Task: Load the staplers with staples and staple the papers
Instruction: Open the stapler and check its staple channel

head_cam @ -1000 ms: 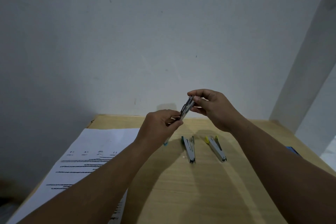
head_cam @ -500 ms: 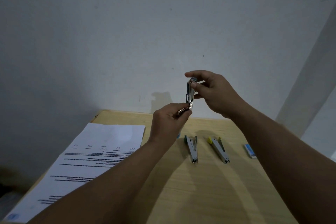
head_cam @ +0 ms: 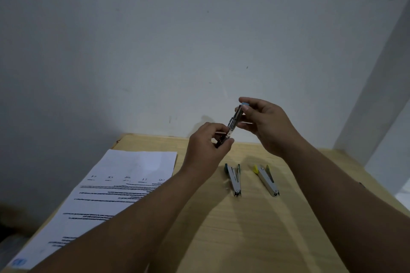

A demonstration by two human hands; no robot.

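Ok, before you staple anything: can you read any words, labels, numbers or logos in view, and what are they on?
Printed sheet: dark lines of text and a row of short headings, upside down to the camera and too blurred to read.
Blue mark at the sheet's near corner: maybe a logo, unreadable.
Held stapler, green-tipped stapler, yellow-tipped stapler: no legible marking.

Silver stapler [head_cam: 233,121], seemingly blue-capped; silver staplers tipped green [head_cam: 233,178] and yellow [head_cam: 266,179]; white paper [head_cam: 115,190], black print; tan wood-grain surface [head_cam: 255,228].
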